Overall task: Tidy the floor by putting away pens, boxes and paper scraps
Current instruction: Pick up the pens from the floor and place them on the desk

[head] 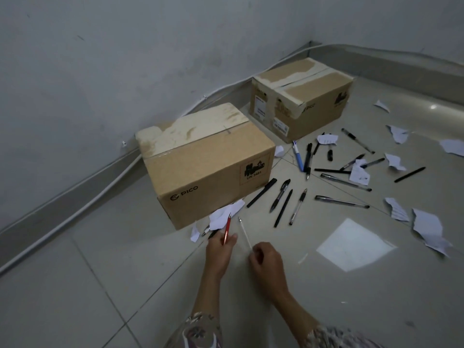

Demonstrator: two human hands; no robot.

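My left hand [219, 249] holds a red pen [228, 228] that points up toward the near cardboard box [200, 167]. My right hand [266, 262] pinches the lower end of a thin white pen [244, 232]. A crumpled paper scrap [224, 214] lies against the near box's front corner, with a dark pen [213, 233] partly under it. Several black pens [282, 200] are scattered on the tiles to the right. A second taped box [301, 99] stands farther back in the corner.
Torn paper scraps [426, 227] lie along the right side among more pens [345, 182]. A white cable [75, 214] runs along the skirting board at the left wall. A bright patch of light [354, 244] falls on the tiles.
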